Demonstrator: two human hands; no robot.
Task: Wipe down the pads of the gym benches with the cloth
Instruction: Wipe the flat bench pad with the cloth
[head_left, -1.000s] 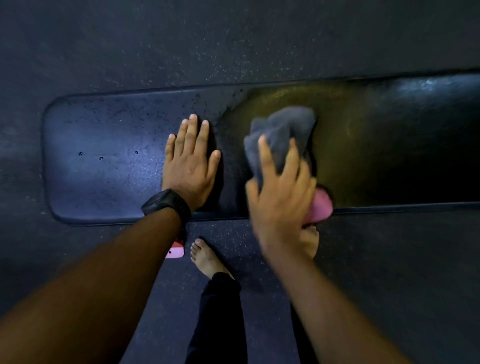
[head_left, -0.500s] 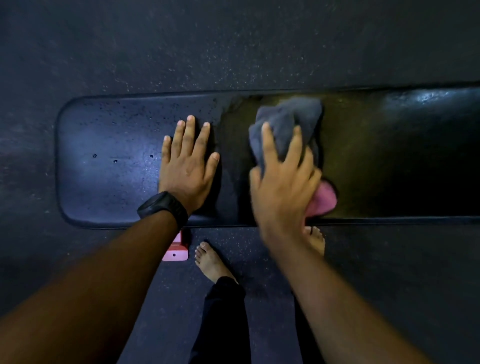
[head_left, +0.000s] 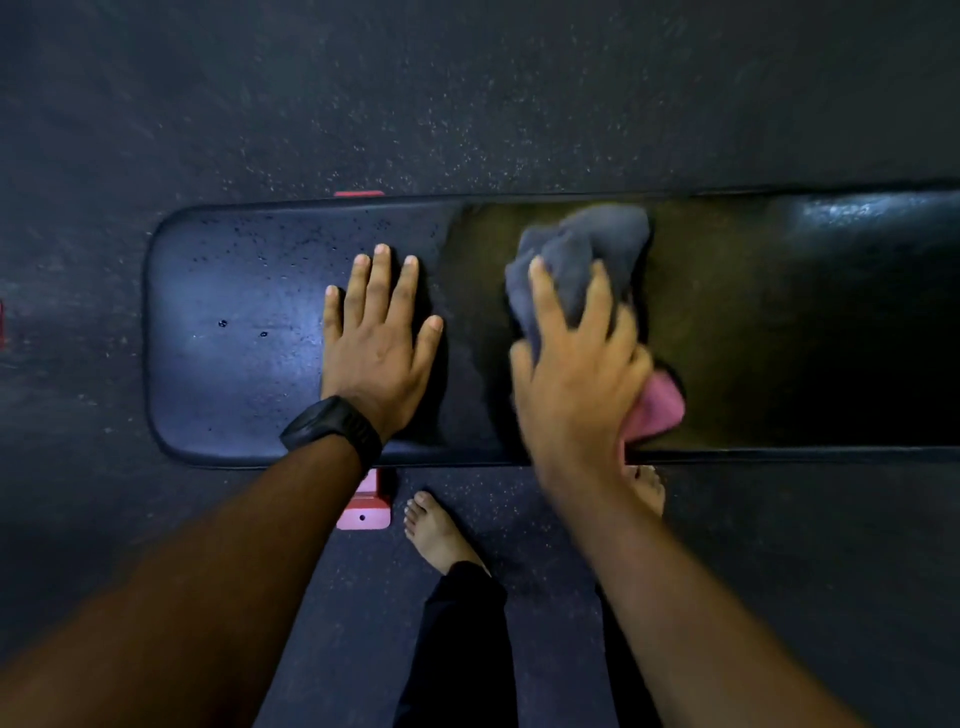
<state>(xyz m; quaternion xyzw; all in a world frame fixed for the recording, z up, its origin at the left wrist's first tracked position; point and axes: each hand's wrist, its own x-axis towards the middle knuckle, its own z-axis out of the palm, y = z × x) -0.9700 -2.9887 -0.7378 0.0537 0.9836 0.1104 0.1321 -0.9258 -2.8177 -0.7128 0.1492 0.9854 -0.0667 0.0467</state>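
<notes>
Right hand (head_left: 576, 374) grips bunched cloth (head_left: 582, 249) on pad (head_left: 234, 364); left hand (head_left: 376, 343) rests flat, left of cloth. Risk: bunching may leave unwiped streaks.

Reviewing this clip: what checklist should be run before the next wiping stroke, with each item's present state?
1. The grey bunched cloth is held under the right hand, on the black padded bench top: ok.
2. The left hand lies flat on the pad, apart from the cloth: ok.
3. The pad's left end is free of dark specks: not ok.
4. The pad's dark right end is clean: cannot tell.
5. The pink fabric under the right palm is part of the same cloth: cannot tell.
</notes>
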